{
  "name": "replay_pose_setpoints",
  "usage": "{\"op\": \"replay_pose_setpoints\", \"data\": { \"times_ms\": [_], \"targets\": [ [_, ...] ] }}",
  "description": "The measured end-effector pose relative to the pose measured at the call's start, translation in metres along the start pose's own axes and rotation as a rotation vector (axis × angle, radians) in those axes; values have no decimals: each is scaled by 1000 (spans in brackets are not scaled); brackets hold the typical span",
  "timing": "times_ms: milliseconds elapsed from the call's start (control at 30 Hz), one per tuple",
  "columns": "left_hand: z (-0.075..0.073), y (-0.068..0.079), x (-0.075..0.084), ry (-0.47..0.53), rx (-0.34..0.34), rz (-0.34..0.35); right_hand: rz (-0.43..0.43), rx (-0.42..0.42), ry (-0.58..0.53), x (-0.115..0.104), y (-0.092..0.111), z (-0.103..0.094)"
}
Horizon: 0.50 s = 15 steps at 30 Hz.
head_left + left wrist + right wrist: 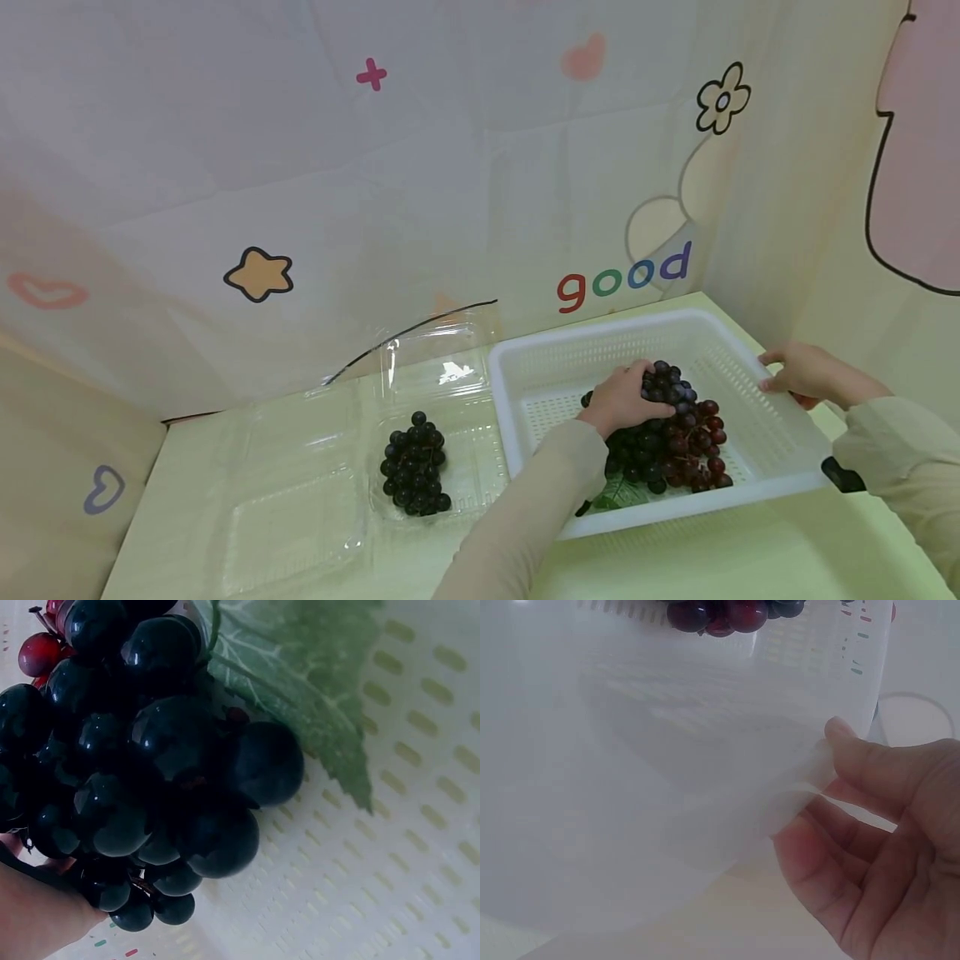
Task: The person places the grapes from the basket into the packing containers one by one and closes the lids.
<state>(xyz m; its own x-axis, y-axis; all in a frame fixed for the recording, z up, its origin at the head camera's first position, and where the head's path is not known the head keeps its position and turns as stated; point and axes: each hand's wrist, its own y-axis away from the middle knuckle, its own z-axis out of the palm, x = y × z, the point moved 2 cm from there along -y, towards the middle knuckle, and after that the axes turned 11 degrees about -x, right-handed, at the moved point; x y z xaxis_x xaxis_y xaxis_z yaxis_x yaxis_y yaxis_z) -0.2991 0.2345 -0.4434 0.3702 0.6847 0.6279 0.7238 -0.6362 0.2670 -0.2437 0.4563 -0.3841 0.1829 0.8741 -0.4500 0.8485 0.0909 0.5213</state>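
A white plastic basket (592, 521) with slotted sides holds bunches of grapes. My left hand (621, 402) reaches into it, thumb and fingers around a bunch of black grapes (663, 385); its fingertips are partly hidden. The same hand (37, 907) shows at the lower left of the left wrist view, against dark grapes (176, 742). Red grapes (697, 442) and a green leaf (618, 493) lie close by in the basket. At the basket's right side, my right hand (813, 375) grips the rim; in the right wrist view thumb and fingers (810, 862) pinch the white edge.
Left of the basket, an open clear plastic clamshell box (480, 462) has a black grape bunch (414, 467) in it. Another clear box (292, 533) lies farther left on the pale green tabletop (187, 500). A printed cloth backdrop (420, 192) stands behind and at both sides.
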Motion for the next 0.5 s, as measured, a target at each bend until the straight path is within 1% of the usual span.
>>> {"op": "replay_pose_setpoints", "data": {
  "times_ms": [333, 500],
  "targets": [
    [-2, 1, -1, 21, 9, 10, -23, 8, 8, -1, 0, 0],
    [-2, 1, -3, 60, 12, 22, -17, 5, 6, 0, -1, 0]
  ]
}}
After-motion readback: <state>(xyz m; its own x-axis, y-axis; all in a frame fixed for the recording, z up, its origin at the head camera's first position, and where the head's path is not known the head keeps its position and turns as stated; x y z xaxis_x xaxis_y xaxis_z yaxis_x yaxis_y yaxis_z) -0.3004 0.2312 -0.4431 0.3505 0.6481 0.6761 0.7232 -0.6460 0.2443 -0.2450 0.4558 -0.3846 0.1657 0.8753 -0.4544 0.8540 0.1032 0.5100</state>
